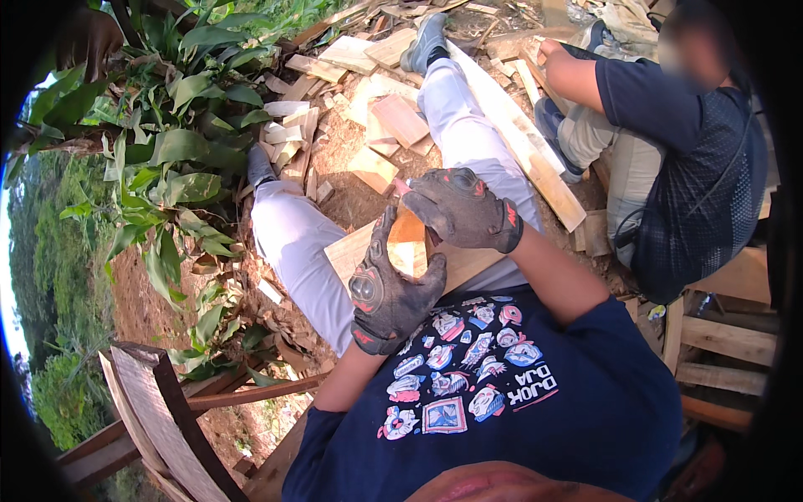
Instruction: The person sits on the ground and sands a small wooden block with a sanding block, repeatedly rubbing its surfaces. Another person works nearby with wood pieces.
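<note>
Both my hands wear dark work gloves. Between them, over my lap, is a small light-coloured wood block (407, 244), its pale face lit by the sun. My left hand (391, 289) curls around the block's near left side, thumb and fingers on either side of it. Over its far right edge bends my right hand (462, 209), the glove hiding that part of the block. A flat wooden board (470, 266) lies across my thighs beneath the hands, partly covered by them.
Wood offcuts (400, 120) litter the dirt ahead between my feet. A long plank (523, 130) runs beside my right leg. At the right sits another person (661, 159). Leafy plants (180, 151) grow at left, and upright boards (163, 418) stand at lower left.
</note>
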A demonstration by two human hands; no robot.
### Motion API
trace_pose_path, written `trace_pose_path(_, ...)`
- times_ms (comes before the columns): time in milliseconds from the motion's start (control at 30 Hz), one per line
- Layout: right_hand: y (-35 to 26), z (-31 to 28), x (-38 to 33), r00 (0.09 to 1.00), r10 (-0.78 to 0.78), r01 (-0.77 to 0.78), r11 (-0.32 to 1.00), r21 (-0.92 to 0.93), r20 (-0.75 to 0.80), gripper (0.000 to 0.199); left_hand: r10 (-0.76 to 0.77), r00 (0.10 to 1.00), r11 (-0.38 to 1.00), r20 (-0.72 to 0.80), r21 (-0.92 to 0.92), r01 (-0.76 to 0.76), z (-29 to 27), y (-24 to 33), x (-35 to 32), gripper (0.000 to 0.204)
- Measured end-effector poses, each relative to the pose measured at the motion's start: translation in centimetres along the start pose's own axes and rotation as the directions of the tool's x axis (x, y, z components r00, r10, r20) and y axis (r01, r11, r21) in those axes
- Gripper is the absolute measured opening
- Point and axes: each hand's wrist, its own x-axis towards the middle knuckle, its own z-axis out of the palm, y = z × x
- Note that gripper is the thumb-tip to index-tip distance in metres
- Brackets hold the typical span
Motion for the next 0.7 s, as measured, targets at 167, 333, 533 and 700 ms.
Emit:
trace_pose_path(167, 3.3, 2.3, -0.7, 0.988, 0.111, -0.114, 0.993, 0.022, 0.105, 0.05, 0.028, 1.0, 0.999, -0.007, -0.018, -0.028, -0.2, 0.2, 0.3, 0.09)
trace_pose_path(333, -1.5, -1.7, 1.7, 0.993, -0.045, 0.047, 0.999, 0.02, -0.114, 0.047, -0.004, 1.0, 1.0, 0.014, -0.011, 0.004, -0.6, 0.5, 0.5, 0.09)
trace_pose_path(533, 2.6, 3.0, 1.3, 0.997, 0.079, -0.077, 0.99, -0.115, 0.019, 0.053, 0.054, 0.998, 0.998, -0.036, -0.007, -0.055, -0.3, -1.4, 0.0, 0.093)
trace_pose_path(700, 2.4, 2.2, 1.0, 0.999, 0.01, -0.009, 1.0, -0.028, 0.04, 0.065, 0.071, 0.995, 0.997, -0.068, 0.018, -0.07, -0.2, -1.3, -0.5, 0.094)
